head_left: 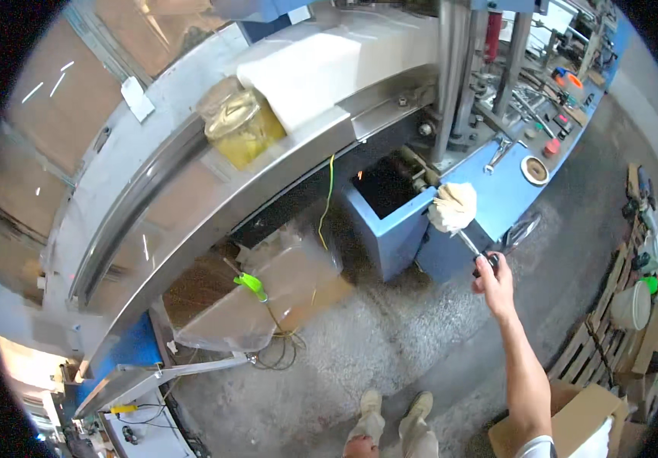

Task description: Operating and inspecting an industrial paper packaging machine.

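Observation:
My right hand (493, 281) is closed round the black handle of a tool with a thin metal shaft. At the shaft's far end sits a cream, folded cloth-like bundle (453, 208); how it is fixed on cannot be told. The bundle hangs by the corner of a blue metal machine base (397, 221) with a dark opening in its top. At the lower edge, in front of my trousers, a small part of what looks like my left hand (362, 447) shows; its fingers cannot be made out.
A blue bench (489, 202) carries wrenches, loose tools and a tape roll (534, 170). To the left runs a curved metal-edged machine with a yellow-filled container (243, 126). A green-handled tool (251, 286) and cables hang below. Pallets (592, 336) and a cardboard box (592, 416) lie right.

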Action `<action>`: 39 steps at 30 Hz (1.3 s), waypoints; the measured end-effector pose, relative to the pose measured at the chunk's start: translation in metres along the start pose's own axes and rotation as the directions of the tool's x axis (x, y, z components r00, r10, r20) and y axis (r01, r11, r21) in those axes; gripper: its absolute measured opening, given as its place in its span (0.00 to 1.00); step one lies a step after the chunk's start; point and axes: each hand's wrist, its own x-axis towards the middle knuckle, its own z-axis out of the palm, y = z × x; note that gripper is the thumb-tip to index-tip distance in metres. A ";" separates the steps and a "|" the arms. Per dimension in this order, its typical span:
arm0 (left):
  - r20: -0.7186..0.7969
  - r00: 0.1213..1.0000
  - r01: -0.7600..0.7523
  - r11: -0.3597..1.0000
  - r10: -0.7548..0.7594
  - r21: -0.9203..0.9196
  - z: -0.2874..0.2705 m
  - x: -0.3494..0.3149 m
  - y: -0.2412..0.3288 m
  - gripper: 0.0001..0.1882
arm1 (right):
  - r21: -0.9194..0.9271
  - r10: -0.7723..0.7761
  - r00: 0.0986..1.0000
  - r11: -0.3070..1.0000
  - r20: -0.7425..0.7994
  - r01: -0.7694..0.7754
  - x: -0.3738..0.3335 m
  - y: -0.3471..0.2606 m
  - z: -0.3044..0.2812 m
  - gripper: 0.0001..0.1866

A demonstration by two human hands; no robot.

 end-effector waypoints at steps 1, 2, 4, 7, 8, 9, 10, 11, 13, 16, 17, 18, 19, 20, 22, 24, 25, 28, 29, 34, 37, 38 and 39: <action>-0.022 1.000 -0.021 1.000 0.021 0.015 0.001 -0.009 -0.003 0.20 | 0.089 0.107 0.994 0.990 -0.003 -0.107 -0.002 -0.009 0.007 0.25; -0.039 0.997 -0.066 0.998 0.067 0.024 0.004 -0.009 -0.001 0.20 | 0.105 0.164 0.986 0.981 0.016 -0.164 0.006 0.002 0.000 0.29; -0.040 0.994 -0.103 0.994 0.104 0.036 0.006 -0.014 0.004 0.20 | 0.236 0.274 0.951 0.923 0.146 -0.303 0.015 0.013 -0.009 0.31; -0.201 0.977 -0.100 0.983 0.068 -0.153 0.006 -0.034 0.009 0.22 | 0.269 0.342 0.933 0.893 0.113 -0.360 0.008 -0.004 0.002 0.34; -0.185 0.981 -0.079 0.991 0.058 -0.106 0.004 -0.036 0.007 0.22 | 0.221 0.259 0.966 0.941 0.018 -0.256 -0.003 -0.023 0.009 0.33; -0.164 0.985 -0.069 0.995 0.057 -0.066 0.004 -0.035 0.013 0.23 | -0.003 0.112 0.993 0.994 -0.027 -0.112 -0.003 -0.019 0.000 0.33; -0.146 0.987 -0.070 0.995 0.060 -0.067 0.006 -0.033 0.020 0.23 | -0.233 -0.040 0.999 0.972 -0.032 0.031 -0.001 -0.015 -0.008 0.34; -0.060 0.997 0.047 0.999 -0.048 -0.028 0.001 -0.029 0.031 0.22 | -0.543 -0.204 0.979 0.820 0.015 0.179 -0.007 -0.027 -0.012 0.35; 0.030 0.987 0.157 0.987 -0.158 0.028 0.002 -0.024 0.037 0.22 | -0.557 -0.248 0.968 0.799 0.035 0.225 -0.002 -0.022 -0.013 0.35; 0.094 0.988 0.119 0.991 -0.125 0.062 0.010 -0.024 0.035 0.23 | -0.256 -0.122 0.992 0.961 -0.046 0.106 0.017 -0.008 -0.011 0.27; 0.088 0.989 0.107 0.990 -0.115 0.095 0.011 -0.020 0.035 0.21 | -0.065 0.000 1.000 0.998 -0.028 -0.002 0.019 -0.007 -0.011 0.28; 0.081 0.991 0.092 0.987 -0.103 0.128 0.012 -0.019 0.037 0.20 | 0.132 0.222 0.964 0.961 0.145 -0.241 0.022 -0.008 -0.017 0.31; 0.090 0.990 0.093 0.987 -0.105 0.130 0.013 -0.023 0.040 0.20 | 0.213 0.313 0.926 0.910 0.213 -0.356 0.024 0.000 -0.018 0.32; 0.049 0.994 0.092 0.986 -0.099 0.136 0.013 -0.022 0.040 0.20 | 0.285 0.385 0.878 0.841 0.283 -0.460 0.025 -0.002 -0.015 0.34; 0.010 0.996 0.086 0.986 -0.088 0.143 0.013 -0.021 0.039 0.20 | 0.201 0.346 0.917 0.901 0.196 -0.383 0.016 -0.010 -0.015 0.37; 0.052 0.988 0.132 0.974 -0.144 0.182 0.006 -0.024 0.042 0.20 | -0.376 -0.148 0.989 0.917 -0.016 0.131 0.000 -0.015 -0.002 0.39; 0.049 0.988 0.136 0.973 -0.148 0.184 0.006 -0.022 0.042 0.20 | -0.503 -0.224 0.974 0.839 0.027 0.207 -0.006 -0.016 -0.007 0.40; 0.020 0.993 0.108 0.979 -0.114 0.174 0.002 -0.028 0.041 0.19 | -0.636 -0.292 0.956 0.737 0.007 0.229 -0.002 -0.019 -0.006 0.32; 0.020 0.994 0.100 0.979 -0.105 0.180 0.000 -0.026 0.043 0.19 | -0.564 -0.252 0.968 0.800 -0.004 0.206 0.006 -0.009 -0.012 0.31; 0.137 0.977 0.137 0.972 -0.165 0.192 -0.019 -0.010 0.053 0.19 | 0.172 0.286 0.913 0.923 0.289 -0.344 0.021 -0.003 -0.024 0.38; 0.126 0.980 0.133 0.975 -0.156 0.179 -0.015 -0.024 0.046 0.19 | -0.149 0.067 0.996 0.987 0.056 -0.058 0.003 -0.008 -0.013 0.42; 0.101 0.982 0.140 0.976 -0.159 0.169 -0.013 -0.025 0.045 0.20 | -0.422 -0.183 0.983 0.891 -0.004 0.164 -0.001 -0.007 -0.013 0.40; 0.077 0.984 0.149 0.976 -0.163 0.158 -0.012 -0.026 0.044 0.20 | -0.422 -0.182 0.983 0.892 -0.005 0.163 -0.001 -0.009 -0.013 0.40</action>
